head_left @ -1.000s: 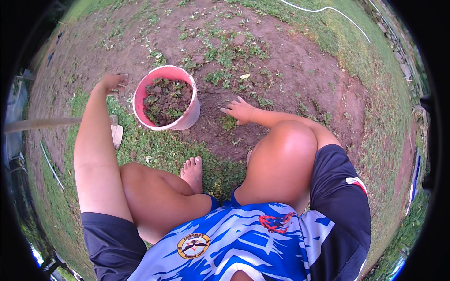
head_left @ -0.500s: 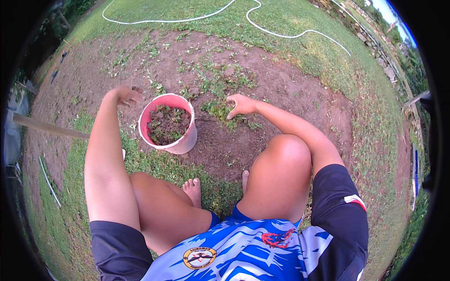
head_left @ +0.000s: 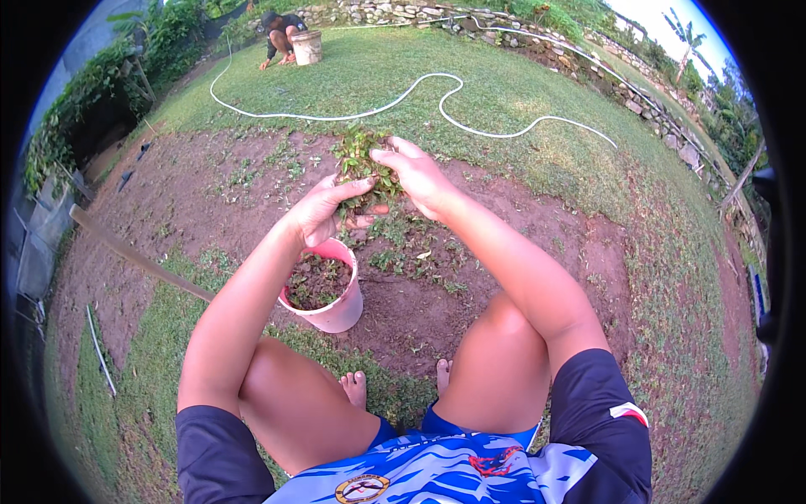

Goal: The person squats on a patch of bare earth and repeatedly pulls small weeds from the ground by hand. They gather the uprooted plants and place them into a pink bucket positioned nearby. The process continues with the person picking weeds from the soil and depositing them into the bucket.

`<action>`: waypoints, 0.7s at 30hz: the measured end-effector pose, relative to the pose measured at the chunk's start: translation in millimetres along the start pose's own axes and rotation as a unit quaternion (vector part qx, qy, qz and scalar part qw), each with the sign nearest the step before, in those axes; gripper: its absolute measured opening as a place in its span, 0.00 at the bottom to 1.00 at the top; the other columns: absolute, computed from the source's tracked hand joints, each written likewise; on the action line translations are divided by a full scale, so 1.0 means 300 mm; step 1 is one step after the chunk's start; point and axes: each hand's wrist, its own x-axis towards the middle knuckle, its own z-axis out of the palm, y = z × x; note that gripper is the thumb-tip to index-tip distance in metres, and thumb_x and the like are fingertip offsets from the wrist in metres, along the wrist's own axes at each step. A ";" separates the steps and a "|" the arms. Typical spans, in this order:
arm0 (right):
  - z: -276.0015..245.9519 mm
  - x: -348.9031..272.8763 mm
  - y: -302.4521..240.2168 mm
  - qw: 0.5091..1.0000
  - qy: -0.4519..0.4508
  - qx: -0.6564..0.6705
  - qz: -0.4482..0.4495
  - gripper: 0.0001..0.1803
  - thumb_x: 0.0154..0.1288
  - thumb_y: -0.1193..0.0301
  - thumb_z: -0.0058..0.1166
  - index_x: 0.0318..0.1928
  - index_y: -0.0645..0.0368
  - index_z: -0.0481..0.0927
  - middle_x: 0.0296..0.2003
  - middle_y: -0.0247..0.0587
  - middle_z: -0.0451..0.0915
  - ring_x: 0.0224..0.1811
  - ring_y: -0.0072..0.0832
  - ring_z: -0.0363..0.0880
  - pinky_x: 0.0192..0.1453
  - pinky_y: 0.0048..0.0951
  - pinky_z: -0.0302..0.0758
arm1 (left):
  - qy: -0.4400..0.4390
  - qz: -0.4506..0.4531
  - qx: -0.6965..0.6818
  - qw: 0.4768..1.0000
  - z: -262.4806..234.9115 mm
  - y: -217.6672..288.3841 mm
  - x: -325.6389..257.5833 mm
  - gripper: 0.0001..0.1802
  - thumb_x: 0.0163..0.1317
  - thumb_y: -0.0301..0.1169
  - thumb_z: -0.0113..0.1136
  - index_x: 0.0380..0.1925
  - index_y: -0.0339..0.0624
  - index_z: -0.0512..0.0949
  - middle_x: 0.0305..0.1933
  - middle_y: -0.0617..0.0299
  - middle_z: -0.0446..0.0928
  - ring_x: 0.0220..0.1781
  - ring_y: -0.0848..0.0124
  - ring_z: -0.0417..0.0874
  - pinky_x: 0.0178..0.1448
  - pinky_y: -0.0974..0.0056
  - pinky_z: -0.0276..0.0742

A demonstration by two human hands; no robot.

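I squat barefoot over a patch of bare soil with small weeds. Both hands are raised in front of me around a clump of green weeds. My left hand cups the clump from below and the left. My right hand grips it from the right. Just below my left hand stands a pink bucket, partly filled with pulled weeds and soil, next to my left knee.
A long wooden handle lies across the ground at the left. A white hose snakes over the lawn beyond the soil. Far off, another person crouches by a pale bucket. A stone wall borders the lawn.
Both hands left the ground beside the bucket, came together and lifted a clump of weeds up in front of me. The view has tilted up to take in the lawn.
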 end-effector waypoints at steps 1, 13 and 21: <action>0.020 -0.018 0.010 0.997 0.028 -0.076 -0.014 0.43 0.71 0.59 0.59 0.74 0.74 0.57 0.66 0.53 0.70 0.70 0.37 0.68 0.74 0.39 0.62 | -0.002 -0.016 -0.018 1.000 0.009 -0.011 -0.026 0.27 0.70 0.33 0.62 0.66 0.43 0.65 0.60 0.52 0.76 0.51 0.59 0.87 0.38 0.63 0.87; -0.008 -0.173 -0.082 0.853 0.048 -0.402 -0.329 0.17 0.59 0.74 0.65 0.49 0.62 0.83 0.43 0.48 0.82 0.45 0.41 0.84 0.50 0.37 0.79 | 0.056 -0.009 -0.033 0.998 0.029 -0.038 -0.150 0.23 0.70 0.34 0.61 0.61 0.38 0.71 0.52 0.52 0.82 0.47 0.60 0.88 0.44 0.60 0.87; -0.020 -0.144 -0.050 0.846 0.071 -0.408 -0.334 0.12 0.60 0.74 0.65 0.45 0.60 0.85 0.37 0.44 0.83 0.38 0.42 0.84 0.43 0.39 0.79 | 0.035 -0.014 0.006 0.999 0.038 -0.090 -0.125 0.22 0.71 0.35 0.60 0.61 0.39 0.71 0.53 0.56 0.82 0.48 0.64 0.87 0.48 0.59 0.85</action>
